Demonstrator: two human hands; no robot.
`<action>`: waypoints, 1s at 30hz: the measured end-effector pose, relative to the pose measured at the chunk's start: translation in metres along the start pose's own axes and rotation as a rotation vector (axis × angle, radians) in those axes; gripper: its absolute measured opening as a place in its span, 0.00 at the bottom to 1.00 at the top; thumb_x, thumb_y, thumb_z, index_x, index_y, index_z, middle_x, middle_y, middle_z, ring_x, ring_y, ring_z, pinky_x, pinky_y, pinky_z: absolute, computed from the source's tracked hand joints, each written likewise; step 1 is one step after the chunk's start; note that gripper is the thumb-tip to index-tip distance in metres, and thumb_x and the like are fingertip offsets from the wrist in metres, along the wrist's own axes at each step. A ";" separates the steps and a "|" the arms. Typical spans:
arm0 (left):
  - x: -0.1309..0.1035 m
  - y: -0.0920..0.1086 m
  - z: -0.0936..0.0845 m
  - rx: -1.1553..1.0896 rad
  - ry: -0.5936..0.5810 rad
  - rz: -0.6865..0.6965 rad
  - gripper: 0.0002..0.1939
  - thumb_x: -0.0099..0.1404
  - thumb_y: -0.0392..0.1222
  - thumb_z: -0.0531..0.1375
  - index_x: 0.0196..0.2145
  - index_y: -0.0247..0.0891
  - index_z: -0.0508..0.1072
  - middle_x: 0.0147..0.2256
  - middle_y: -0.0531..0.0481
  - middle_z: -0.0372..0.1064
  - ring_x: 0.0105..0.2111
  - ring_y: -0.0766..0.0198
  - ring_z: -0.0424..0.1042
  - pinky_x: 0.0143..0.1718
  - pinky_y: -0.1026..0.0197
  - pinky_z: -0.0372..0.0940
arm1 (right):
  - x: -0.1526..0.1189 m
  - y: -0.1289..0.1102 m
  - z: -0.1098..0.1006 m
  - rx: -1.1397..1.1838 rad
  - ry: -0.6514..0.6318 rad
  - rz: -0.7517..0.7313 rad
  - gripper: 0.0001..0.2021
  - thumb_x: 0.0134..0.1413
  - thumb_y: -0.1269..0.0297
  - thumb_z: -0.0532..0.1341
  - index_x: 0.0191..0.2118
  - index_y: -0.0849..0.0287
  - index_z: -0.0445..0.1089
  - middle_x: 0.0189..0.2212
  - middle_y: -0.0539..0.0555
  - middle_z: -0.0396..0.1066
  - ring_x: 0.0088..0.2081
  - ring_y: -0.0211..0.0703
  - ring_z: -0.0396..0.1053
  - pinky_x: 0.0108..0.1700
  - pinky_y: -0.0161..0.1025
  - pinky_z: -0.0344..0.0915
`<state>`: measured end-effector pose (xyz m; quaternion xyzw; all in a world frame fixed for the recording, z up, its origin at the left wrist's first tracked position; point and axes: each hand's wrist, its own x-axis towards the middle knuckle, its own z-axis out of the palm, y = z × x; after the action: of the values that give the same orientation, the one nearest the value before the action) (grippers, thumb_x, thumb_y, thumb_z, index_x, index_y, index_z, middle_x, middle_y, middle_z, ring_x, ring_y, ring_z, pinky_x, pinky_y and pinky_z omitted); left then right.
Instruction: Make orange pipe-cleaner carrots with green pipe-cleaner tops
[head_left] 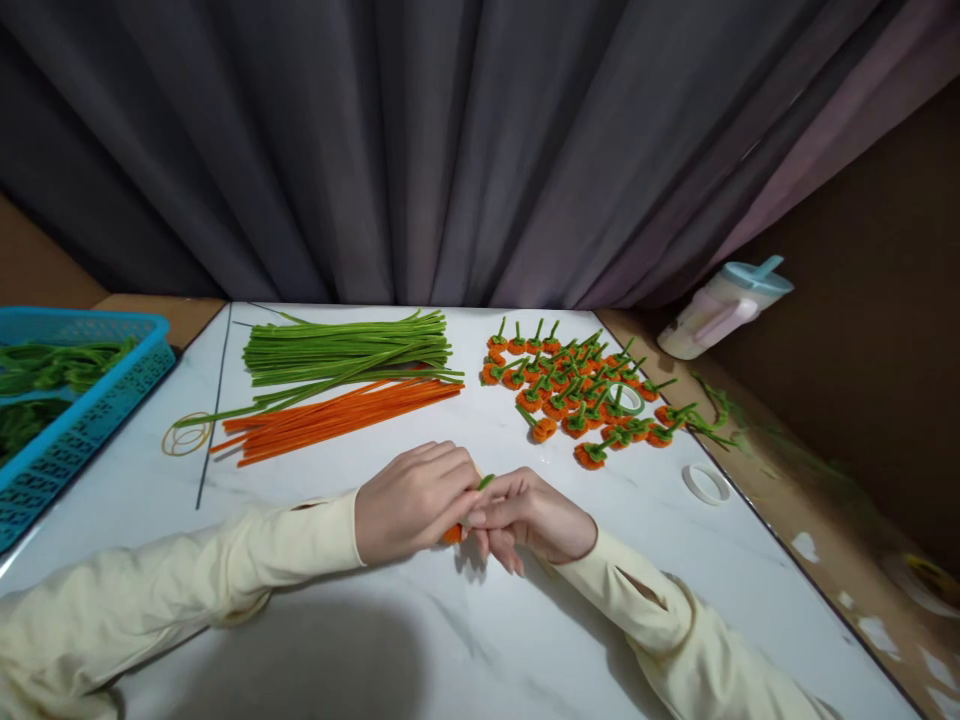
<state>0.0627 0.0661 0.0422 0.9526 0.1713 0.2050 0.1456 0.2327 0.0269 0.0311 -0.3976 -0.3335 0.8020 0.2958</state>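
Observation:
My left hand (420,498) is closed around a small pipe-cleaner pumpkin (451,534), mostly hidden by the fingers; a bit of its orange body shows below and a green tip above. My right hand (529,512) meets it from the right, thumb and forefinger pinched at the green piece, the other fingers curled loosely. Beyond the hands lie a bundle of green pipe cleaners (345,350) and a smaller bundle of orange pipe cleaners (337,418). A cluster of finished-looking orange pumpkins with green stems (555,408) stands at the back right.
A blue basket (112,400) with green pipe cleaners stands at the left edge. Rubber bands (187,436) lie near it. One roll of white tape (706,484) lies at right; another ring (624,400) sits among the pumpkins. A tumbler (716,315) stands at far right, before a dark curtain.

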 end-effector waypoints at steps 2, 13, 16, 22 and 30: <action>-0.001 -0.001 0.001 -0.010 0.088 -0.012 0.10 0.65 0.35 0.45 0.29 0.34 0.63 0.28 0.47 0.64 0.29 0.63 0.61 0.33 0.61 0.57 | 0.000 -0.001 -0.002 0.032 0.022 -0.024 0.06 0.36 0.69 0.64 0.21 0.70 0.71 0.13 0.54 0.69 0.09 0.31 0.61 0.11 0.25 0.55; 0.001 -0.006 0.001 -0.133 -0.113 -0.052 0.13 0.66 0.38 0.42 0.27 0.35 0.61 0.25 0.50 0.59 0.25 0.66 0.58 0.29 0.64 0.56 | -0.002 -0.001 -0.001 0.045 0.055 -0.087 0.06 0.36 0.70 0.65 0.20 0.68 0.70 0.13 0.53 0.69 0.09 0.32 0.60 0.10 0.27 0.54; 0.000 -0.005 0.002 -0.174 -0.111 -0.098 0.13 0.66 0.36 0.42 0.28 0.35 0.60 0.25 0.51 0.59 0.24 0.67 0.58 0.28 0.66 0.55 | -0.004 -0.003 0.001 0.029 0.054 -0.108 0.06 0.36 0.69 0.65 0.20 0.68 0.70 0.13 0.53 0.69 0.09 0.32 0.60 0.10 0.27 0.53; 0.004 -0.003 -0.006 -0.508 -0.146 -0.307 0.13 0.67 0.43 0.44 0.30 0.36 0.62 0.23 0.55 0.59 0.22 0.71 0.57 0.25 0.69 0.54 | -0.013 -0.010 0.008 -0.060 0.029 -0.153 0.08 0.39 0.66 0.64 0.21 0.66 0.69 0.14 0.51 0.69 0.10 0.33 0.62 0.11 0.28 0.56; 0.003 -0.001 -0.004 -0.308 -0.161 -0.239 0.10 0.65 0.42 0.47 0.28 0.37 0.60 0.24 0.55 0.60 0.22 0.70 0.58 0.25 0.68 0.53 | -0.010 -0.008 0.008 -0.094 0.070 -0.106 0.08 0.38 0.66 0.64 0.20 0.67 0.68 0.12 0.50 0.67 0.08 0.32 0.59 0.09 0.27 0.53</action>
<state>0.0629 0.0685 0.0465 0.9053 0.2375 0.1334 0.3259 0.2332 0.0216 0.0452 -0.4208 -0.3809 0.7541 0.3304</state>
